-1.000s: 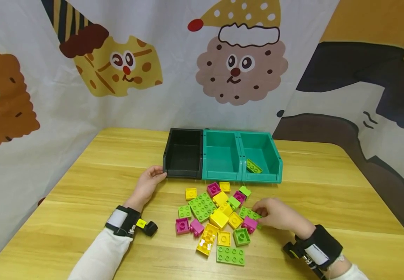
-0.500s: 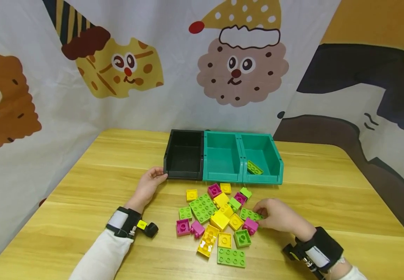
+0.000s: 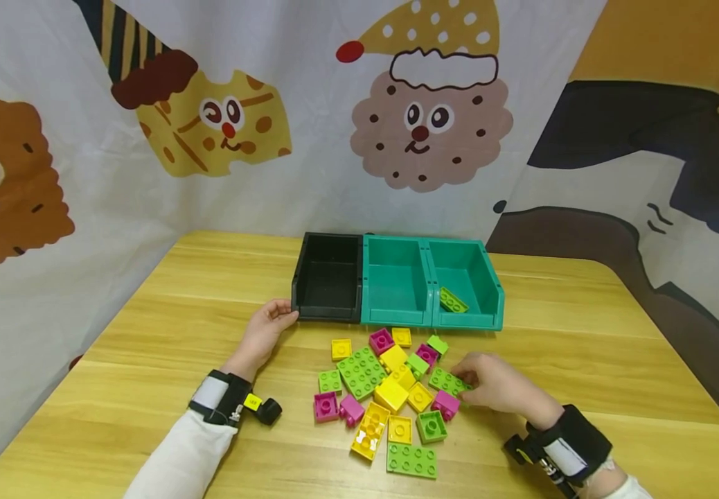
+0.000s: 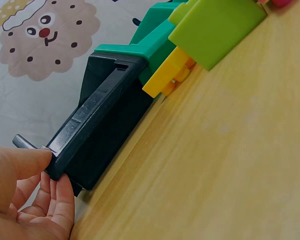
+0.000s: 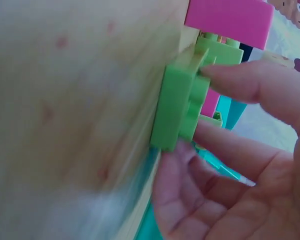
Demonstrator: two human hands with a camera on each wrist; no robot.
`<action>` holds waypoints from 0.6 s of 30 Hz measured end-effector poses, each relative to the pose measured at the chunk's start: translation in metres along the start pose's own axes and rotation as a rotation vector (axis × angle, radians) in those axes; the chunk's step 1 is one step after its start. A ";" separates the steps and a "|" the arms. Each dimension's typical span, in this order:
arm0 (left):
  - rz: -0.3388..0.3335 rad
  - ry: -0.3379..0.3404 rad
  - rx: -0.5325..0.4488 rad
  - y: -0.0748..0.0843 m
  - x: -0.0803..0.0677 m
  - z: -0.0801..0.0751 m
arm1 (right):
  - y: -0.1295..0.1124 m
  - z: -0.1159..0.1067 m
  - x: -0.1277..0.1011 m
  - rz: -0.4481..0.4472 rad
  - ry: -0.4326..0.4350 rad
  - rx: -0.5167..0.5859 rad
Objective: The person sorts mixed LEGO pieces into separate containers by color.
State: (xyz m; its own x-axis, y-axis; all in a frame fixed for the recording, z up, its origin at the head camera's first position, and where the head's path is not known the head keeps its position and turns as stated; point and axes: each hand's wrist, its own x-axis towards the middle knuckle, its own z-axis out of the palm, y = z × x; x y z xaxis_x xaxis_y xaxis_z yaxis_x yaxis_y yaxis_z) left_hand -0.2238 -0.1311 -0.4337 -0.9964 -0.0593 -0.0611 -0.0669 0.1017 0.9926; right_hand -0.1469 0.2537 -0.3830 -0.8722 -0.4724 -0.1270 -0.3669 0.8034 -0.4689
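Note:
My left hand [image 3: 267,328] pinches the front left corner of a black storage bin [image 3: 328,313]. In the left wrist view the thumb [image 4: 32,162] lies on the bin's rim and the fingers curl against its side below. My right hand [image 3: 490,381] is at the right edge of a pile of toy building bricks, pinching a flat green brick [image 3: 447,381]. The right wrist view has this green brick [image 5: 172,107] between the thumb above and the fingers below, close over the table. Just in front of it sits a pink brick [image 3: 445,405].
Two joined teal bins [image 3: 397,318] stand right of the black one; the far right one holds a green brick [image 3: 453,301]. Several yellow, green and pink bricks, among them a large green plate [image 3: 361,373], lie on the wooden table [image 3: 210,277]. A printed curtain [image 3: 316,201] hangs behind.
The flat green brick has shifted slightly to the right in my right hand, a little away from the pink brick. My left hand stays at the black bin's corner.

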 end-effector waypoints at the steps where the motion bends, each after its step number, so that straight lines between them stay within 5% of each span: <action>1: -0.001 0.000 -0.001 0.000 0.000 0.000 | 0.000 0.000 0.000 -0.006 0.000 -0.003; 18: -0.005 -0.004 0.000 -0.001 0.000 -0.001 | -0.001 0.003 0.003 0.033 0.008 0.007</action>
State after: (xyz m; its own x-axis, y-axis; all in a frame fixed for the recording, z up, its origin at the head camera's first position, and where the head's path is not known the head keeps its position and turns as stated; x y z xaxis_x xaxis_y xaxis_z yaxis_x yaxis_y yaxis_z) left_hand -0.2239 -0.1318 -0.4343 -0.9962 -0.0555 -0.0668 -0.0722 0.1018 0.9922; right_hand -0.1484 0.2502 -0.3861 -0.8862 -0.4430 -0.1352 -0.3362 0.8160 -0.4703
